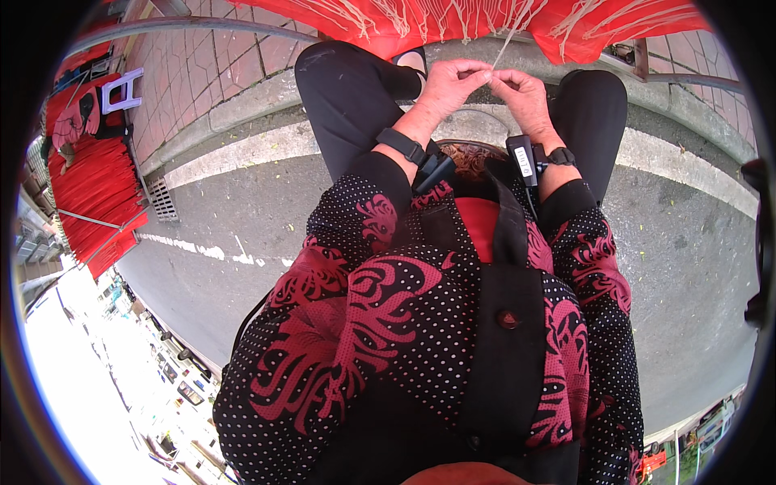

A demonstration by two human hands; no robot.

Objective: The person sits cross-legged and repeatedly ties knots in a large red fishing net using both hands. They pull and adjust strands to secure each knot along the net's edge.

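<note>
My left hand point(450, 88) and my right hand point(524, 97) meet fingertip to fingertip above my lap. Between their pinched thumbs and fingers runs a thin bundle of pale fringe threads point(504, 48), drawn taut from the cloth above. That red cloth point(485, 27) spans the top of the view, with many loose or knotted pale threads hanging along its edge. The very ends of the threads are hidden by my fingers. Each wrist bears a black strap with a small device, the left one point(433, 173) and the right one point(524, 160), which carries a label.
A metal frame bar point(200, 23) runs beside the cloth. Under it are paving tiles point(224, 66) and a stone kerb point(224, 118). At left, another person point(76, 124) sits by a second stretched red cloth point(91, 194), near a white plastic stool point(123, 91). A drain grate point(162, 199) lies in the asphalt.
</note>
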